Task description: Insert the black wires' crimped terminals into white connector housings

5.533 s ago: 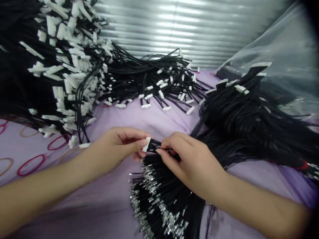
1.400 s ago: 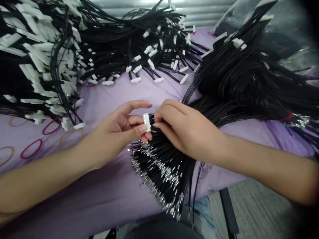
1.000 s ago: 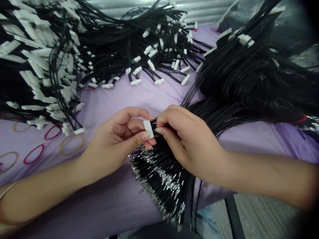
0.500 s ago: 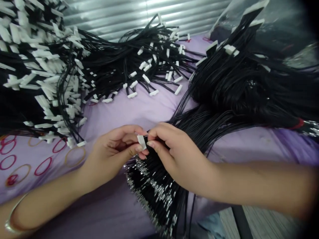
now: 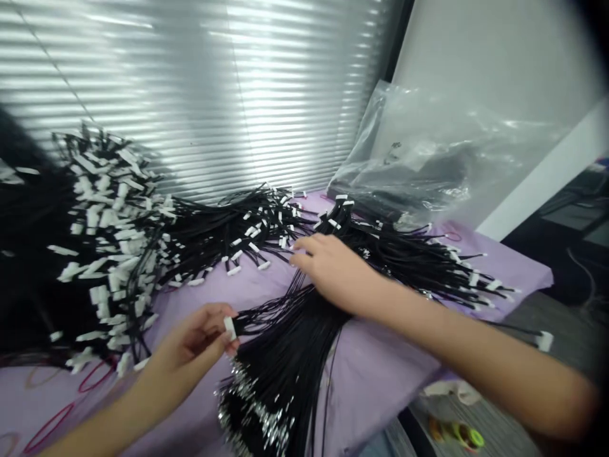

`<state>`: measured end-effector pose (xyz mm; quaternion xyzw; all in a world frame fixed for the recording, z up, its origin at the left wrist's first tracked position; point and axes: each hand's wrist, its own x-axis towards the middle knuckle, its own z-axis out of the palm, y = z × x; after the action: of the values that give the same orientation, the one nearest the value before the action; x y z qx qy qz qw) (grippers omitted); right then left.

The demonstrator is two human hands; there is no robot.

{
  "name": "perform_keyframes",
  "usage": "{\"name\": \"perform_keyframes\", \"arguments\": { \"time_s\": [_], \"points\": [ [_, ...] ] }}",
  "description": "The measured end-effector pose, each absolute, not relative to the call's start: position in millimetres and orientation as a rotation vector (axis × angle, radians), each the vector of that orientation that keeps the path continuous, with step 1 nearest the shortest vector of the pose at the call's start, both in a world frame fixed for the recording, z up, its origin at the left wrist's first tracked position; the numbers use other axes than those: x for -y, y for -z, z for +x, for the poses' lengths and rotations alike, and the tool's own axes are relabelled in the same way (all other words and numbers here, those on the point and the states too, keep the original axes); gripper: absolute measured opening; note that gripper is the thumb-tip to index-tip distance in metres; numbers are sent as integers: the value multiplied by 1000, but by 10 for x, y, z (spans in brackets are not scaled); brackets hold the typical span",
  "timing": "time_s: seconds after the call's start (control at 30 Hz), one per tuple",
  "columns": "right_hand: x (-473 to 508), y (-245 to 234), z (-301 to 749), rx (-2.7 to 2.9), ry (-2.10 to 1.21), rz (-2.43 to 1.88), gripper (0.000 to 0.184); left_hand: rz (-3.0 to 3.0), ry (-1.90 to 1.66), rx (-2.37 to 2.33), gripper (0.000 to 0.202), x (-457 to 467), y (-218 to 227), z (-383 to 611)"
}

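Left hand (image 5: 194, 335) pinched closed on a white connector (image 5: 230, 328); right hand (image 5: 334, 271) half open atop the black wire bundle (image 5: 290, 355), apparently steadying it.

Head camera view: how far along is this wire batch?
Looks done: the heap of black wires with white connectors at left. In hand: the left hand pinches one white connector on black wires; the right hand rests on wires. Left: a bundle of bare silver crimp terminals, count unclear.
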<state>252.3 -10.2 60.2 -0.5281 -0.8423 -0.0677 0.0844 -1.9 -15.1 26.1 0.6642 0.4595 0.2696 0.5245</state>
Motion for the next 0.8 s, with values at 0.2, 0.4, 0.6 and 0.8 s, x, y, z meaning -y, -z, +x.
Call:
{"name": "perform_keyframes", "arguments": {
  "time_s": [0.2,0.4,0.6,0.8],
  "points": [
    [-504,-612,2760,2961,108,-1454,19,1904,-754,-1064,23,-79,-674,158],
    [-321,-1240,2995,2854,328,-1405,27,2001,-788,-1057,39,-253,-745,268],
    [48,-1770,3485,2409,875,-1550,37,2183,-207,-1025,71,-222,-310,454],
    [-213,-1590,3825,2435,868,-1866,42,2709,308,-818,89,87,-44,844]
  ]
}}
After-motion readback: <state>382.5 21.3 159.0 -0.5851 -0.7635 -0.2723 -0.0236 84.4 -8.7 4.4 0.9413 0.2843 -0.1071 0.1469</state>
